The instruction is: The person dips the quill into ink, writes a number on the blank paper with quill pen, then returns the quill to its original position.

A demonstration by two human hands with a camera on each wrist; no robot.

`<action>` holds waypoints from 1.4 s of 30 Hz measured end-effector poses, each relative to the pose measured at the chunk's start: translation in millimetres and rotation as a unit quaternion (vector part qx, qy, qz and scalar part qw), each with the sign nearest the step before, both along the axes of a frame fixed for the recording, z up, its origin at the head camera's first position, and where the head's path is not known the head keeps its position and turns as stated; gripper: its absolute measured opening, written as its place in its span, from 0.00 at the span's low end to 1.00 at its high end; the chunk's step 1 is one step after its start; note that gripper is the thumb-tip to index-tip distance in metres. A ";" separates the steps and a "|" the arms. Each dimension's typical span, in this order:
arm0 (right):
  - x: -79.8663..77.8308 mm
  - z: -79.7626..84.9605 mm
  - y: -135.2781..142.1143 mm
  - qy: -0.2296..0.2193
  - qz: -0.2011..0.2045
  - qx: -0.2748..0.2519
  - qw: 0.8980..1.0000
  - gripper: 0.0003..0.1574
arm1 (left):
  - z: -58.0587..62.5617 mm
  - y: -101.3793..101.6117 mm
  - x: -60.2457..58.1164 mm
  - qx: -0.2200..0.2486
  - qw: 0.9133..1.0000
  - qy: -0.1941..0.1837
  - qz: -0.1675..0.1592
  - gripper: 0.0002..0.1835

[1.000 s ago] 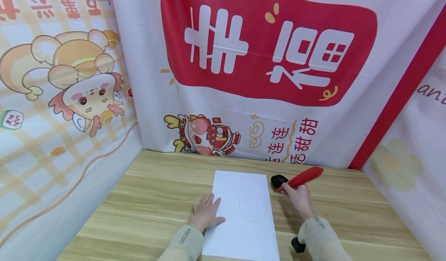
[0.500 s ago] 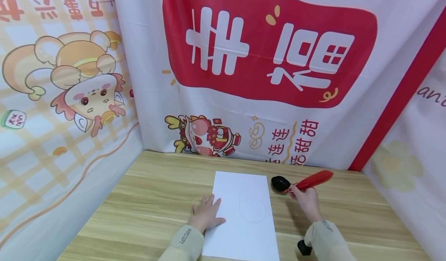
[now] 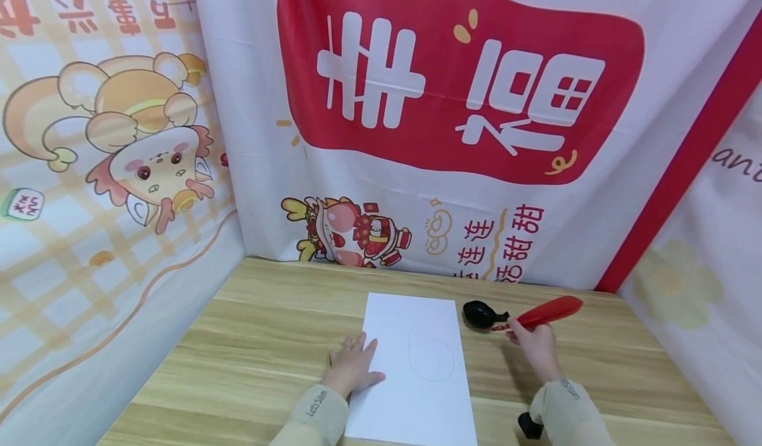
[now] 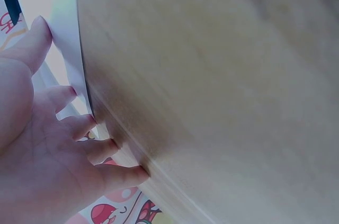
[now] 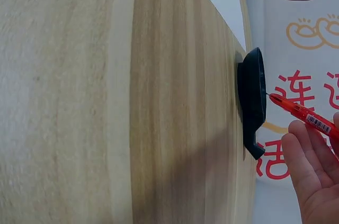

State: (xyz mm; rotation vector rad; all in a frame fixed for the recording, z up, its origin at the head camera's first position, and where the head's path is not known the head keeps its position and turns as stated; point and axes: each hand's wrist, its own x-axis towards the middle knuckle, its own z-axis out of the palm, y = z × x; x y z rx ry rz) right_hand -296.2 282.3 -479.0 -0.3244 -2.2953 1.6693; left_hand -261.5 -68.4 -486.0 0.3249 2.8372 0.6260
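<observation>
My left hand (image 3: 354,365) lies with spread fingers on the left edge of a white sheet of paper (image 3: 411,400). A faint pencil-thin figure like a 6 (image 3: 431,360) shows on the paper. My right hand (image 3: 538,350) pinches a red pen (image 3: 550,310) with a broad, blade-like back end. In the right wrist view the thin tip of the pen (image 5: 302,112) points at a black, shallow dish-shaped object (image 5: 250,94) with a short neck. That black object rests on the table, right of the paper's far corner. In the left wrist view, my left hand's fingertips (image 4: 143,173) reach past the paper edge.
The wood-grain table (image 3: 256,353) extends on both sides of the paper. A printed white and red cloth (image 3: 250,168) hangs behind its far edge, with more cloth at the left and right sides. A small black block (image 3: 530,426) sits at my right sleeve.
My right hand has moved to the right with the red pen, whose tip has slid along past the black object's bowl toward its neck. My left hand and the paper stay put.
</observation>
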 end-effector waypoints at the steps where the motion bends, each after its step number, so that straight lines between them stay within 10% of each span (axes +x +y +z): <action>1: 0.6 0.1 1.1 -0.002 0.000 0.003 1.000 0.15 | -0.4 -0.1 -0.4 0.000 1.000 0.000 0.000 0.37; 33: 8.7 0.5 4.8 0.011 0.000 0.074 0.997 0.17 | -2.0 0.3 -0.4 -0.004 1.000 0.001 0.001 0.37; 42: 13.3 -1.4 8.3 0.123 0.107 0.069 0.984 0.10 | -6.3 -0.6 -3.0 -0.004 1.000 0.003 -0.003 0.37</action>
